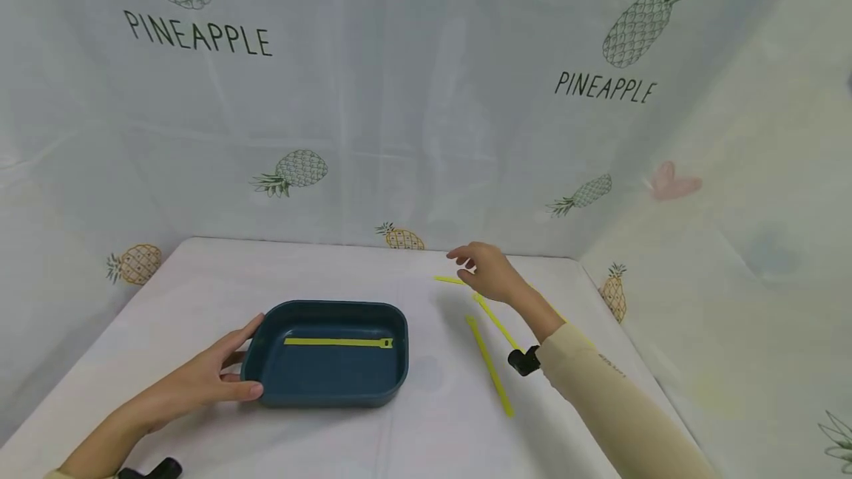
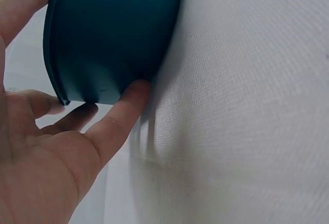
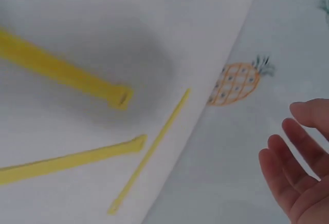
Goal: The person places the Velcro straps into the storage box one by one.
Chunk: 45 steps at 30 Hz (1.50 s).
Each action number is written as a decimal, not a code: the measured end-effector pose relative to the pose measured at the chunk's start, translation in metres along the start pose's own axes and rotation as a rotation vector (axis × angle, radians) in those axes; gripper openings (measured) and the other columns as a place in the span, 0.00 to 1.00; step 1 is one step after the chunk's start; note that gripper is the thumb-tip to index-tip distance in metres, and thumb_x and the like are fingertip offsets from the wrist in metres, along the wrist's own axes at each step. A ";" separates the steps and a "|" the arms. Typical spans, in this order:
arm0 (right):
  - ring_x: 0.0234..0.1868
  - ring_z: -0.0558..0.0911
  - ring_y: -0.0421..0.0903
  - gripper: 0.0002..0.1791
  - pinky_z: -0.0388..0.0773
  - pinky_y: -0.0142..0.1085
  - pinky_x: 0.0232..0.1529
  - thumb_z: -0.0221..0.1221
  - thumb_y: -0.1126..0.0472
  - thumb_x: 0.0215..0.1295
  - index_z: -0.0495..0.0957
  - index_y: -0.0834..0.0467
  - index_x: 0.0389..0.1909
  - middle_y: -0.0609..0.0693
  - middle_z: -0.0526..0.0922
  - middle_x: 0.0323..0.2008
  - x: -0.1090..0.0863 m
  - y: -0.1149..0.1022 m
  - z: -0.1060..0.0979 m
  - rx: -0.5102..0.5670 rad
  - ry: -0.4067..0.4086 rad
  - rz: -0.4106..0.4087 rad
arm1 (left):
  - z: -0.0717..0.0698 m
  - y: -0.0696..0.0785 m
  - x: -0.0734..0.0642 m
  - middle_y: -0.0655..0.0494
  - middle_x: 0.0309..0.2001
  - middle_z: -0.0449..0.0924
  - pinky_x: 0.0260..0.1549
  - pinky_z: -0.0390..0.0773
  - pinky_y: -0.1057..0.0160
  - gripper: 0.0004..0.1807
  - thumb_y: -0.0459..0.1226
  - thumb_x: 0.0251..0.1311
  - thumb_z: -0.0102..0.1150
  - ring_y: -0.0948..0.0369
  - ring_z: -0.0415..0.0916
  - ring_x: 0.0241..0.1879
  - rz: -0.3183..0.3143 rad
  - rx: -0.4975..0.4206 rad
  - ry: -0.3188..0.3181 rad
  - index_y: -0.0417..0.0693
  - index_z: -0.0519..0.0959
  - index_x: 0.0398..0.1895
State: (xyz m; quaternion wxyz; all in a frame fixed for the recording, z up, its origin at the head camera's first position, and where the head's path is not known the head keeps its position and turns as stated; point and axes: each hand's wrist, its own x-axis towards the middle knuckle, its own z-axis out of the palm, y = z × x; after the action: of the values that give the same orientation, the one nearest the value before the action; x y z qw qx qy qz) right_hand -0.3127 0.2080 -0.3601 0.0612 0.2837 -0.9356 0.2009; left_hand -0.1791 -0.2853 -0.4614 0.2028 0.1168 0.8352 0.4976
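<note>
Right up front, got a cream sleeve slanting across the bottom right, plus a black wrist camera at the bottom left. Just past that, got the left hand clamped on the left end of a dark blue tray, with the thumb at the near corner and fingers round toward the far one. Inside the tray, one yellow strap, lying flat, left to right, buckle end to the right. Over on the white table, a near strap pointing away and a bit left, then a middle strap on a similar slant, close by the right arm. Further back, the right hand, up off the table going by the shadow, fingers loosely bent, tips apart, nothing in the grip. Now for the bit worth staring at: a far strap, just beside that hand, left end poking out, partly hidden in the head view. Long axis roughly along the table's back edge, so crossways to the other two. Clear gap to the fingertips in the right wrist view, so not touching. Way nearer the right hand than the left, with the tray off left and closer in. Can't tell the exact height of the fingers. Behind everything, a pale sheet with printed pineapples.
</note>
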 end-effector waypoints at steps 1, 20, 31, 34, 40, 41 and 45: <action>0.50 0.86 0.54 0.20 0.84 0.47 0.54 0.63 0.71 0.72 0.83 0.61 0.63 0.58 0.87 0.53 -0.001 0.007 0.001 0.008 0.003 0.009 | 0.000 0.000 0.000 0.31 0.83 0.33 0.60 0.80 0.44 0.60 0.46 0.70 0.69 0.24 0.51 0.77 -0.002 0.001 -0.002 0.64 0.31 0.88; 0.56 0.83 0.65 0.22 0.79 0.56 0.60 0.61 0.76 0.70 0.81 0.66 0.64 0.67 0.84 0.57 -0.008 0.083 0.030 0.034 -0.034 0.080 | 0.000 0.003 -0.001 0.30 0.83 0.34 0.61 0.79 0.41 0.62 0.46 0.69 0.70 0.23 0.51 0.76 0.005 0.017 0.002 0.63 0.32 0.89; 0.58 0.82 0.62 0.23 0.78 0.56 0.61 0.61 0.77 0.70 0.81 0.65 0.65 0.62 0.84 0.58 -0.003 0.111 0.042 0.001 -0.104 0.139 | 0.001 0.003 -0.001 0.30 0.83 0.34 0.61 0.79 0.43 0.61 0.45 0.69 0.70 0.23 0.51 0.76 0.021 0.007 0.005 0.62 0.32 0.89; 0.58 0.81 0.61 0.23 0.78 0.56 0.61 0.61 0.76 0.70 0.81 0.64 0.65 0.61 0.84 0.56 -0.001 0.114 0.047 0.003 -0.121 0.138 | 0.001 0.003 0.000 0.30 0.83 0.33 0.59 0.81 0.45 0.61 0.45 0.69 0.70 0.23 0.51 0.76 0.016 0.000 0.004 0.61 0.32 0.89; 0.56 0.82 0.59 0.21 0.79 0.54 0.59 0.61 0.75 0.72 0.82 0.62 0.64 0.59 0.85 0.53 0.001 0.118 0.053 -0.020 -0.133 0.153 | 0.000 0.003 0.000 0.31 0.83 0.33 0.58 0.81 0.47 0.60 0.45 0.70 0.69 0.23 0.51 0.76 0.020 -0.007 -0.004 0.63 0.32 0.88; 0.55 0.82 0.58 0.21 0.80 0.53 0.58 0.62 0.75 0.72 0.83 0.62 0.63 0.59 0.85 0.52 0.002 0.119 0.054 -0.027 -0.134 0.152 | 0.000 0.003 0.000 0.31 0.83 0.33 0.58 0.81 0.47 0.60 0.45 0.70 0.69 0.24 0.51 0.76 0.018 -0.006 -0.003 0.63 0.32 0.88; 0.52 0.84 0.57 0.18 0.81 0.51 0.56 0.62 0.75 0.72 0.84 0.62 0.60 0.57 0.86 0.48 0.004 0.121 0.058 -0.060 -0.134 0.145 | 0.001 0.002 0.000 0.31 0.83 0.34 0.57 0.81 0.51 0.61 0.45 0.70 0.69 0.25 0.53 0.76 0.007 -0.004 0.000 0.63 0.32 0.89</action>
State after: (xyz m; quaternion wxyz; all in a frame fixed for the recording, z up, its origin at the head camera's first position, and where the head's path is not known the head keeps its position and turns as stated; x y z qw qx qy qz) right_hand -0.3829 0.2741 -0.4531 -0.0079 0.2260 -0.9613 0.1573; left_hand -0.1790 -0.2836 -0.4601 0.2013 0.1195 0.8338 0.4999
